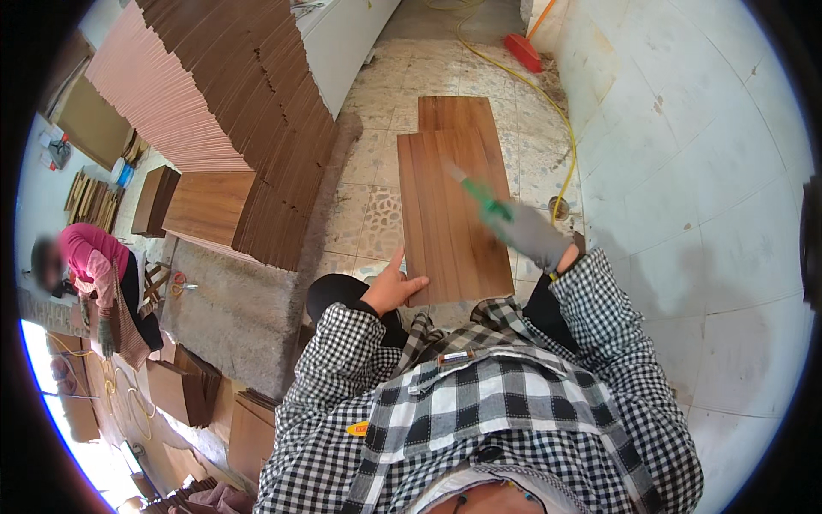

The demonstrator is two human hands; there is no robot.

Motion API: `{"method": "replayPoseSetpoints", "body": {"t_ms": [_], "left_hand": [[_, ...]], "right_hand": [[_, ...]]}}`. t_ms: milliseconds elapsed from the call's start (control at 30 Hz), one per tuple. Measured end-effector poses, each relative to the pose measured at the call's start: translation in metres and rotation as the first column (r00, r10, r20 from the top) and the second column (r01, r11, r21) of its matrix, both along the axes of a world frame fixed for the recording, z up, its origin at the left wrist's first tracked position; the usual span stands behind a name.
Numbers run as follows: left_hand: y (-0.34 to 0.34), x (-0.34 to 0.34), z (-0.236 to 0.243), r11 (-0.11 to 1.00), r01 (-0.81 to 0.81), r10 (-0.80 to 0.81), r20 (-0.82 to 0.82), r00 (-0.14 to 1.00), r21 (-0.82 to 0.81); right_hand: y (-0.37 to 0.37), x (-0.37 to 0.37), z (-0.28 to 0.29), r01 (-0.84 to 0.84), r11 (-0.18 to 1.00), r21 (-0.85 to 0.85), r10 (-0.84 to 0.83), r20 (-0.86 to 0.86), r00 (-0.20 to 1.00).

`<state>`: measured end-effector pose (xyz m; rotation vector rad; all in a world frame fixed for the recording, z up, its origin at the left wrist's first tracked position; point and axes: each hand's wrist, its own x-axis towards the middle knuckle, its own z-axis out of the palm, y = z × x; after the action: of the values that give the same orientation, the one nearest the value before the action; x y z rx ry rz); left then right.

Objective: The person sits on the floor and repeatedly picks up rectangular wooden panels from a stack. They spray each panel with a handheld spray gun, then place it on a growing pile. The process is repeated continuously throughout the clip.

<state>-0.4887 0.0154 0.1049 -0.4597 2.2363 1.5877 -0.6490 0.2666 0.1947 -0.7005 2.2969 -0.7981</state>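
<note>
My bare left hand (396, 284) grips the lower left corner of a brown wood-grain board (441, 240), thumb on its face and fingers at the edge. A second board (452, 111) lies behind it, its top part showing above the first. My right hand (527, 233), in a grey glove, is closed on a green-handled tool (479, 195) with a pale tip over the upper middle of the front board. The tool is smeared by motion, so its exact kind is unclear.
Tall board stacks (282, 188) stand on a rough ledge (223, 313) at left. A co-worker in pink (98, 257) bends near more boards. A white tiled wall (711, 214) rises at right; a yellow hose (565, 120) and red dustpan (524, 53) lie on the tiled floor (351, 214).
</note>
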Motion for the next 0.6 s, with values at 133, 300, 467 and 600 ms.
{"method": "replayPoseSetpoints", "body": {"t_ms": [133, 300, 467, 600], "left_hand": [[-0.002, -0.010, -0.018, 0.978, -0.199, 0.195, -0.058, 0.979, -0.063], [0.004, -0.054, -0.041, 0.859, -0.511, 0.510, -0.091, 0.855, 0.018], [0.021, -0.062, -0.013, 0.829, -0.556, 0.559, -0.110, 0.822, 0.060], [0.002, -0.063, -0.042, 0.753, -0.654, 0.656, -0.154, 0.738, 0.073]], "right_hand": [[-0.010, 0.021, 0.017, -0.095, 0.995, -0.011, 0.096, 0.065, 0.993], [0.044, -0.010, 0.001, 0.135, 0.991, -0.015, -0.132, 0.137, 0.982], [0.095, 0.026, -0.010, 0.340, 0.940, 0.006, -0.339, 0.087, 0.937], [0.099, 0.078, 0.010, 0.042, 0.977, -0.207, 0.027, 0.320, 0.947]]}}
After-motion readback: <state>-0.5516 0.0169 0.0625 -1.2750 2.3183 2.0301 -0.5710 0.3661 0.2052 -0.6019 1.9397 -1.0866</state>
